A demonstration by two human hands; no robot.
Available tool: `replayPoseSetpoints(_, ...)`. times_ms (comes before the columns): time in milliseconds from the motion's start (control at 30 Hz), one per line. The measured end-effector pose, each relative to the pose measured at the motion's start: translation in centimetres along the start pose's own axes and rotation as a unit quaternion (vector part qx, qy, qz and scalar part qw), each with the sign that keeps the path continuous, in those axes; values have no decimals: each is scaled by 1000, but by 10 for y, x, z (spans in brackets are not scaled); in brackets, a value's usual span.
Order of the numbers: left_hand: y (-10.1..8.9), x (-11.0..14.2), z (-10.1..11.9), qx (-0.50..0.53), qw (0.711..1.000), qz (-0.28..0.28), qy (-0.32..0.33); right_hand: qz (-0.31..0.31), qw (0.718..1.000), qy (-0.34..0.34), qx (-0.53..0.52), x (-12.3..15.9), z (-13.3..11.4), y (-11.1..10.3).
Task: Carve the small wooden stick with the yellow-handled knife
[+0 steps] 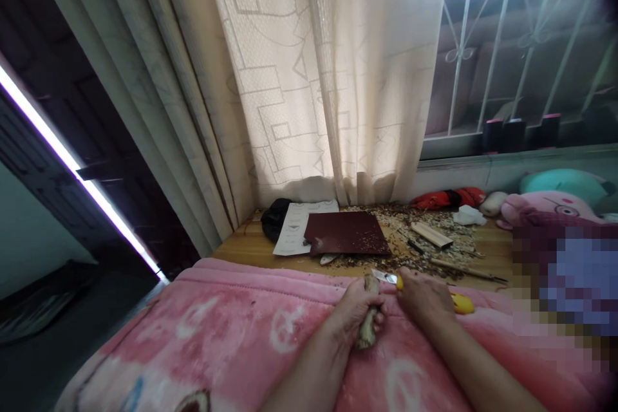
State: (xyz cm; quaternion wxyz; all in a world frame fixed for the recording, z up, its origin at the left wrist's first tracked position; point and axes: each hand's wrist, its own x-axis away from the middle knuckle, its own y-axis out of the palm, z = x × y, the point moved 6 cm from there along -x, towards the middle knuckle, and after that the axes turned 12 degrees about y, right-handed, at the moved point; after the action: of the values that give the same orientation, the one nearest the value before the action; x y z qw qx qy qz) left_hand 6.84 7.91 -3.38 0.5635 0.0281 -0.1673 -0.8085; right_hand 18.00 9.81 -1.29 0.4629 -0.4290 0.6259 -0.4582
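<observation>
My left hand [360, 309] is wrapped around a short, rough piece of wood [367, 328], whose ends stick out above and below the fist. Closed round a yellow-handled utility knife [462, 303] is my right hand [425, 296]. The knife's blade [383, 276] points left, close to the upper end of the wood; whether it touches cannot be told. Both hands are above a pink patterned blanket [232, 315].
Shavings [400, 222] litter the wooden surface [255, 248] beyond the blanket. On it lie a dark red board [347, 233], printed paper [292, 232], a pale wooden block [431, 235], a thin stick [468, 270] and a black bag [276, 222]. Plush toys [545, 206] sit right.
</observation>
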Motion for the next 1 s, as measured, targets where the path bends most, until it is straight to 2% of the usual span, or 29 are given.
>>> replayPoseSetpoints(300, -4, -1, 0, 8, 1000, -2, 8, 2, 999, 40, 2, -3, 9, -7)
replayPoseSetpoints(633, 2, 1, 4, -15, 998, -52, 11, 11, 998, -61, -20, 11, -8, -8)
replayPoseSetpoints(833, 3, 2, 4, -5, 997, -74, 9, -2, 999, -40, -11, 11, -10, -16)
replayPoseSetpoints(1000, 4, 5, 5, -2, 998, -65, -5, 1, 999, -33, -7, 9, -7, -13)
